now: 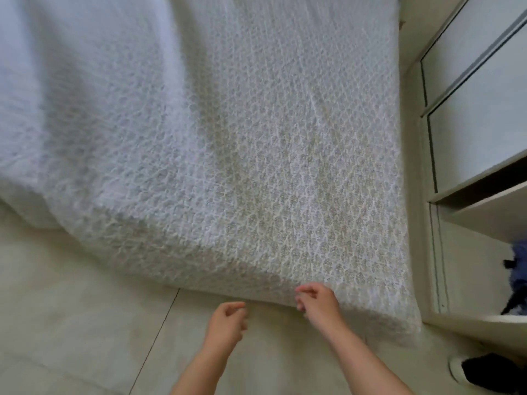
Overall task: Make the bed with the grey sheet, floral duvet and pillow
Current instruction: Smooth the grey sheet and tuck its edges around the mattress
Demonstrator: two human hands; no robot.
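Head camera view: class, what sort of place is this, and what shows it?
Probably a bedroom: a floral duvet spread wide and draped over an edge, a white wardrobe right beside it, and clothing on one of its shelves.

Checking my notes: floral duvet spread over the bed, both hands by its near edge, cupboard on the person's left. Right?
No: the head view shows the cupboard on the person's right. The rest holds: floral duvet spread, left hand and right hand by its edge.

Soft even daylight, brightest at top left, faint shadows, slight motion blur, wide-angle bending at edges
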